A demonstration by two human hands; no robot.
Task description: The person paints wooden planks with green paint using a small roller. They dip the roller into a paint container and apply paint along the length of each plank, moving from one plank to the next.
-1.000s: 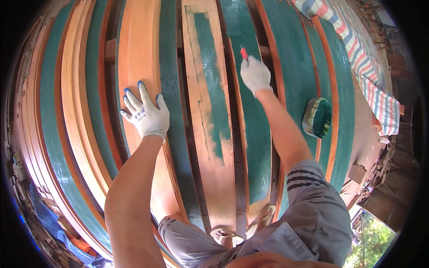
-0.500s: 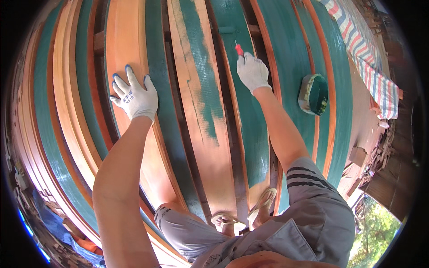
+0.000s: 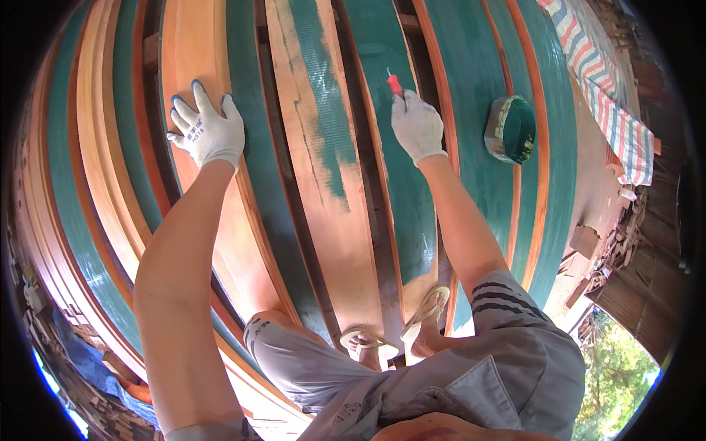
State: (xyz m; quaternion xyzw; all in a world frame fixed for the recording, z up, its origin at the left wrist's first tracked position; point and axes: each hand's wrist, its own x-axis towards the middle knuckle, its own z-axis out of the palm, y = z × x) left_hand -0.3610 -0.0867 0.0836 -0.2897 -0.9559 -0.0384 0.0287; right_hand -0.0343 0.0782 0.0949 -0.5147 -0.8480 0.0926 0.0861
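The red-handled tool [image 3: 395,84] was in your right hand [image 3: 418,128], above a green-painted plank [image 3: 414,198], its thin metal rod pointing away from you. Your grip there was clamped around the handle; you could not tell the tool's far end clearly from the green behind it. Just to the left, past a dark gap, ran a partly painted plank [image 3: 334,184], with a ragged green patch on its far half and bare wood nearer you. Beyond another green strip [image 3: 261,147], your left hand [image 3: 209,132] lay palm down on a bare wooden plank [image 3: 198,44], its grip empty and its fingers spread apart. Both hands wore white gloves, the left one blue at the fingertips. Right of your right hand, an open pot [image 3: 496,132], green inside, rested on more green boards [image 3: 474,195]. Farther right lay a striped sheet [image 3: 599,99]; your sandals [image 3: 425,314] stood near the planks' near ends.
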